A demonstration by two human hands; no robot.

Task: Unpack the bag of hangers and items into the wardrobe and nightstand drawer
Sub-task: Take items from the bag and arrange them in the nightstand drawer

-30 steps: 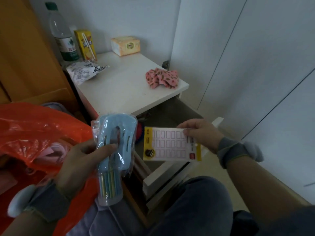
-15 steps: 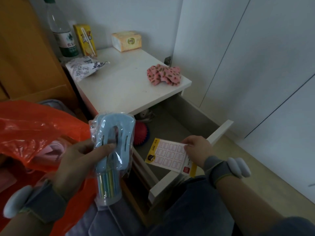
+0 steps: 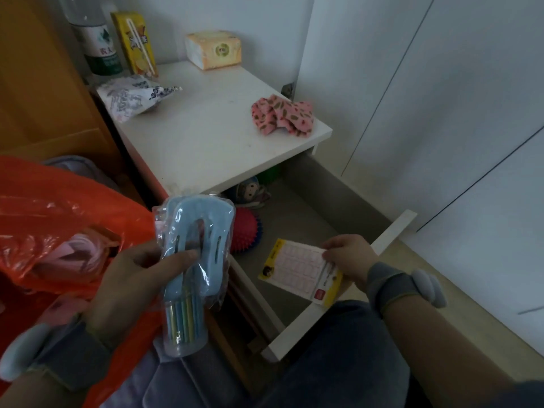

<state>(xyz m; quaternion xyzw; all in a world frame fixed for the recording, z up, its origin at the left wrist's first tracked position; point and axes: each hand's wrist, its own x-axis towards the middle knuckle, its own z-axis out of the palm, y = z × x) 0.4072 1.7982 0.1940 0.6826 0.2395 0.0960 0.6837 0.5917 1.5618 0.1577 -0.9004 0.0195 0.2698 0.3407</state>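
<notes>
My left hand grips a light-blue plastic item in a clear wrapper together with a tube of coloured sticks, above the left side of the open nightstand drawer. My right hand pinches a yellow-edged sticker sheet low inside the drawer, near its front. The orange plastic bag lies at my left with pink things showing inside. A red spiky ball and a small plush toy lie at the drawer's back.
The white nightstand top holds a pink spotted cloth, a tissue pack, a yellow carton, a water bottle and a crumpled white packet. White wardrobe doors stand to the right.
My right hand has lowered the sticker sheet from above the drawer down into it. My left hand has kept the wrapped blue item nearly still.
</notes>
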